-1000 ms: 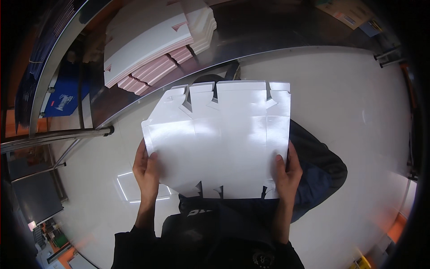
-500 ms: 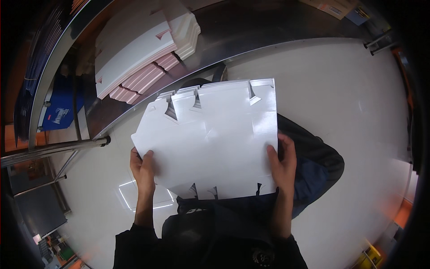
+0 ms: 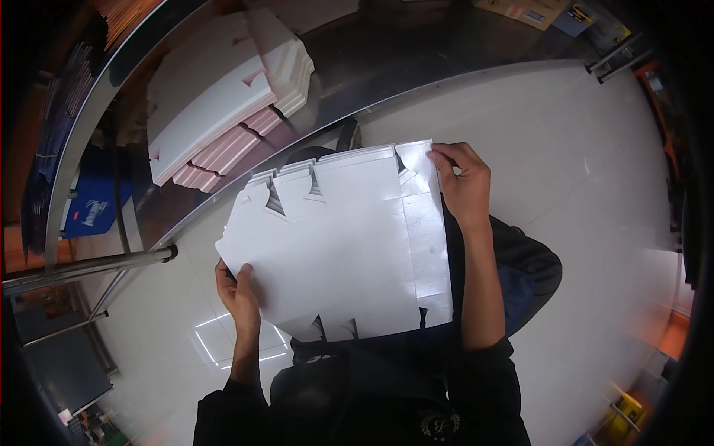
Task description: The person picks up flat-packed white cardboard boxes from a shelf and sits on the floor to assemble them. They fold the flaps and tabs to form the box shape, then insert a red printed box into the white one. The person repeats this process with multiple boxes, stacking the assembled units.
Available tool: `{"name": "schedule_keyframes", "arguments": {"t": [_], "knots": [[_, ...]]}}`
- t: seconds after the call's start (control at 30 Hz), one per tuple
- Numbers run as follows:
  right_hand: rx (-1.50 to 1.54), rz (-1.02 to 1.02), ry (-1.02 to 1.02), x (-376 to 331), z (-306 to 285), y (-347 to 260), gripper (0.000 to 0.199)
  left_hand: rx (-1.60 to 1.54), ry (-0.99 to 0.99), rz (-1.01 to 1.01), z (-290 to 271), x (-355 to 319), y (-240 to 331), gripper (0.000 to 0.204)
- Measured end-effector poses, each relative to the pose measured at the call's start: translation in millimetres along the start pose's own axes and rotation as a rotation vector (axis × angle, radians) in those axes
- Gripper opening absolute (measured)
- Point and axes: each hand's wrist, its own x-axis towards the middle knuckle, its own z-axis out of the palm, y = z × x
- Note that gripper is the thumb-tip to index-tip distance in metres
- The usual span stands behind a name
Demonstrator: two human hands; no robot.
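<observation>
A stack of white die-cut cardboard sheets (image 3: 335, 245) with notched edges lies across my lap, its layered edges showing along the far side. My left hand (image 3: 239, 290) grips the stack's left edge, thumb on top and fingers beneath. At the far right corner, my right hand (image 3: 465, 178) pinches the glossy edge between thumb and fingers. Whether it holds just the top sheet or several cannot be made out. Creases run down the right part of the top sheet.
A metal shelf (image 3: 357, 74) ahead bears another stack of white and pink cut sheets (image 3: 208, 97). A blue bag (image 3: 95, 197) sits at the left near a metal rail (image 3: 111, 267). Cardboard boxes (image 3: 524, 10) stand at the far right of the shelf.
My right hand has moved from the middle of the stack's right edge up to its far right corner. The left hand keeps its grip, and the stack has shifted slightly left.
</observation>
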Motion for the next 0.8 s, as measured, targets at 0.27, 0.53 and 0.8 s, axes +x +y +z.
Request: {"name": "schedule_keyframes", "arguments": {"t": [0.27, 0.53, 0.8], "knots": [[0.214, 0.303, -0.037, 11.0, 9.7, 11.6, 0.018, -0.039, 0.013, 0.059, 5.1, 0.3, -9.6, 0.037], [0.291, 0.447, 0.101, 4.2, 29.6, 12.8, 0.026, -0.006, 0.007, 0.189, 8.5, 0.6, -11.1, 0.049], [0.272, 0.357, 0.12, -28.4, 13.4, -8.2, 0.027, 0.069, -0.078, -0.001, 5.0, 0.0, 15.2, 0.055]]}}
